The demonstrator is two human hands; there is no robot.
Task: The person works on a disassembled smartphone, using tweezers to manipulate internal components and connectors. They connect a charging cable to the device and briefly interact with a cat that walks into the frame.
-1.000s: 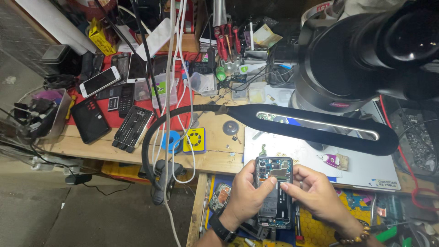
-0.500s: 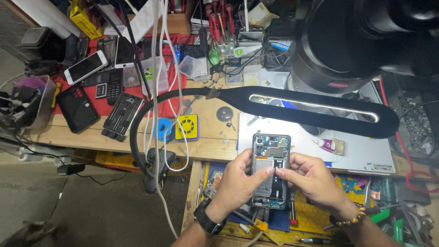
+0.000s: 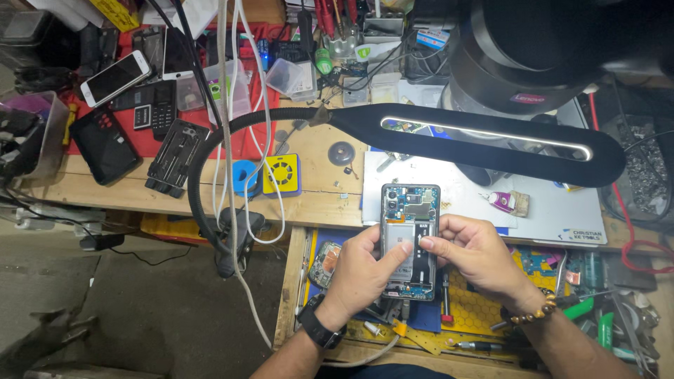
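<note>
An opened smartphone [image 3: 410,210] with its back cover off shows its circuit board, battery and camera modules. I hold it upright over an open drawer in front of the wooden workbench [image 3: 309,196]. My left hand [image 3: 365,270] wraps the phone's left edge, thumb lying across the battery. My right hand [image 3: 470,256] grips the right edge, its thumb and forefinger pressing on the middle of the phone. A black watch sits on my left wrist and a bead bracelet on my right.
A long black gooseneck lamp [image 3: 484,140] shines just above the phone. A white mat [image 3: 463,189] holds a small glue bottle [image 3: 505,202]. Several phones [image 3: 116,77] lie on a red mat at left. The drawer [image 3: 484,309] holds tools and parts. White cables [image 3: 232,161] hang down.
The view has shifted so that the bench and phone sit higher in frame. Both hands keep hold of the phone, my right fingers moving to its middle.
</note>
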